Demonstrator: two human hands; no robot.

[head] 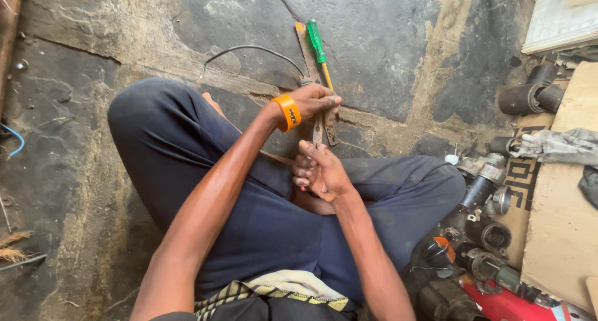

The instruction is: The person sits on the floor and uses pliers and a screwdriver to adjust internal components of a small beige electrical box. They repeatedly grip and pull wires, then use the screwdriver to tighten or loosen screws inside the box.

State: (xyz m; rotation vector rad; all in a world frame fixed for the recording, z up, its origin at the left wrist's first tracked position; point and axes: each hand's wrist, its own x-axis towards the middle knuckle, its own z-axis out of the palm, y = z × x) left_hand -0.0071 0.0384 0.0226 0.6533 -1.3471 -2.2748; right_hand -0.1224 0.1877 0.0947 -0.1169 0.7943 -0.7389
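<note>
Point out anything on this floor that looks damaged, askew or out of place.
The stone floor is cracked and gritty. A green-handled screwdriver lies loose on it beyond the left hand, and a black cable curls there with a bare end. Grimy metal parts lie jumbled beside the cardboard.

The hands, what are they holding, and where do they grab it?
The left hand presses on the lower end of a flat metal strip on the stone floor. The right hand is closed just below it; what it grips cannot be told.

Tool (pixel 318 131) mostly hidden between both hands, screwdriver (pixel 319 48) tip covered by left hand (pixel 316 100), cardboard (pixel 564 234) cut off at right edge
</note>
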